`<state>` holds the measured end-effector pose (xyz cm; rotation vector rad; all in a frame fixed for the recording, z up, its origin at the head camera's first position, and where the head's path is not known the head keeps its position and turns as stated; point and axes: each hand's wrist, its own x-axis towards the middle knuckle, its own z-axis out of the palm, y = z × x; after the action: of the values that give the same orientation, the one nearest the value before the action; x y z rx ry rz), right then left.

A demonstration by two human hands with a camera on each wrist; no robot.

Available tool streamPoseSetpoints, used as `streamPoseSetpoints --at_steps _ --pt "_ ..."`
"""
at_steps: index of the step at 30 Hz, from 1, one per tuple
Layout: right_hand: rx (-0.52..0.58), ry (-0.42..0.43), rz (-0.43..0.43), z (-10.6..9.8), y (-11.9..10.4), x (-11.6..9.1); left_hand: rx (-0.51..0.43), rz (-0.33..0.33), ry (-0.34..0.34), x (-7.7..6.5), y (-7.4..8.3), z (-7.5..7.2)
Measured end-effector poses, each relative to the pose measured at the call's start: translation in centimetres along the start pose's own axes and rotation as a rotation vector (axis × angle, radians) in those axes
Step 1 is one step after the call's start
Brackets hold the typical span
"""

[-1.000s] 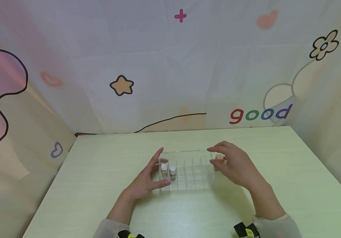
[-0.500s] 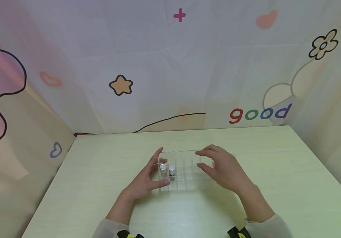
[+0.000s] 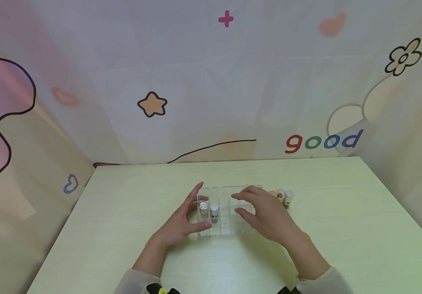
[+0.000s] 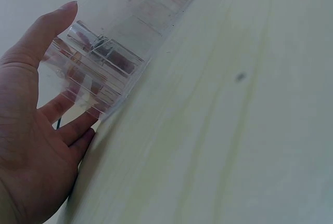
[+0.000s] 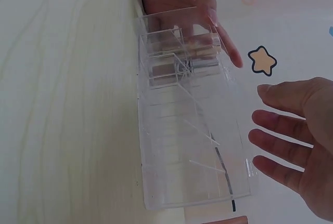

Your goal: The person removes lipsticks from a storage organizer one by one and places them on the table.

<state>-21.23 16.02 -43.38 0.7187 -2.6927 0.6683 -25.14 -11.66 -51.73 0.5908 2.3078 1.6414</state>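
Note:
A clear plastic organizer [image 3: 225,228] with a row of compartments stands on the table. My left hand [image 3: 175,228] grips its left end, thumb along the front and fingers behind. Two small silver-capped tubes stand upright in the leftmost compartments, the outer tube [image 3: 204,209] beside my left fingers and the inner tube [image 3: 214,211] next to it. Brownish contents show in the inner tube's lower part [image 5: 164,69] in the right wrist view. Over the organizer's right half hovers my right hand [image 3: 269,212], thumb and fingers apart, nothing between them. It hides part of the right compartments.
Just right of the organizer are several small tubes: a silver-capped tube [image 3: 288,197], a clear-topped tube [image 3: 280,194] and a pinkish one [image 3: 272,193], partly behind my right hand. The pale wooden table [image 3: 141,196] meets a printed cloth backdrop [image 3: 196,81] behind.
My right hand has moved left from the organizer's right end to above its right compartments, uncovering the tubes on the right. The left hand and the organizer have stayed put.

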Motion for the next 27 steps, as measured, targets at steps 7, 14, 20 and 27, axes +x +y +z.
streamPoseSetpoints --at_steps 7,14,20,27 --pt "-0.001 -0.015 -0.021 0.9 -0.5 0.2 0.0 0.009 -0.002 0.0 0.0 -0.2" --pt "0.007 -0.036 -0.042 1.7 -0.7 0.3 0.007 0.02 -0.009 0.1 -0.2 -0.2" --pt "-0.021 -0.063 -0.038 2.0 -1.1 0.8 0.0 0.001 -0.009 0.1 -0.1 -0.1" --pt "-0.024 -0.097 -0.027 2.5 -1.7 1.8 -0.009 0.01 -0.022 0.1 -0.2 -0.3"
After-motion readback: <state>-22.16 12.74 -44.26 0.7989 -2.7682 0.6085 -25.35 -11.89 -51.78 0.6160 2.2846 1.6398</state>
